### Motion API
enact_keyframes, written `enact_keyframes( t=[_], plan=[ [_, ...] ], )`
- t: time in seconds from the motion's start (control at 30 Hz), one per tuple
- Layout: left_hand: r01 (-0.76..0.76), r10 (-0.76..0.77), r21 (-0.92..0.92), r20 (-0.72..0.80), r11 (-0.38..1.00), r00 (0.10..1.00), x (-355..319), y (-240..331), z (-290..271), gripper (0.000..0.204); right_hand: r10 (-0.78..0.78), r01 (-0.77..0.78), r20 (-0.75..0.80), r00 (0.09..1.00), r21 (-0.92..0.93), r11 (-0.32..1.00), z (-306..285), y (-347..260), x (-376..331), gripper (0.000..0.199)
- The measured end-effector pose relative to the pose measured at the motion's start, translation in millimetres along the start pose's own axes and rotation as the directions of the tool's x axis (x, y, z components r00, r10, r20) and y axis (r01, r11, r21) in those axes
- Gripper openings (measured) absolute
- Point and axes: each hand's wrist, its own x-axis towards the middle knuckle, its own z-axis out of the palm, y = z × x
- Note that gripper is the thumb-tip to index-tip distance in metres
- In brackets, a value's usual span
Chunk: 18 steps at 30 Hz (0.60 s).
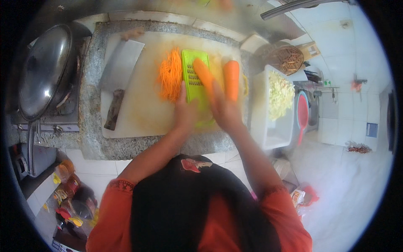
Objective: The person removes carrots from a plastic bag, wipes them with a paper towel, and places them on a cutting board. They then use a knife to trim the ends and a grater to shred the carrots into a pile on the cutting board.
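**Hands at a green grater on a cutting board**

Head view: the left hand (184,111) grasps the green grater (195,77) near the board's middle. The right hand (224,107) clasps a carrot (204,74) lying on the grater. Shredded carrot (170,75) lies left; a whole carrot (231,77) right. The cutting board (138,113) rests on a granite worktop (88,122); a cleaver (119,69) lies toward the board's left edge.

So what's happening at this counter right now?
A person is grating carrots on a pale cutting board. The left hand steadies a green grater; the right hand presses a carrot onto it. Another whole carrot lies alongside, a pile of orange shreds to the left, and a cleaver further left.
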Motion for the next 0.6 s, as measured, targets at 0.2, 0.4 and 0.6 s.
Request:
enact_keyframes(
  t=[0.2,0.4,0.6],
  plan=[
    [0.176,-0.174,-0.116,0.030,0.977,0.984,-9.6,38.0,9.8,0.072,0.178,-0.177,0.167,0.970,-0.023,0.984,-10.4,-5.5,66.2,0.052],
    [0.217,-0.215,-0.223,0.035,0.950,0.976,-12.4,37.0,3.8,0.071,0.235,-0.272,0.329,0.915,0.071,0.960,-80.6,-36.0,-66.1,0.053],
    [0.153,-0.151,-0.097,0.022,0.983,0.988,-10.0,14.3,13.8,0.071,0.286,-0.271,0.252,0.925,-0.093,0.958,-16.7,-10.4,46.5,0.053]
  ],
)
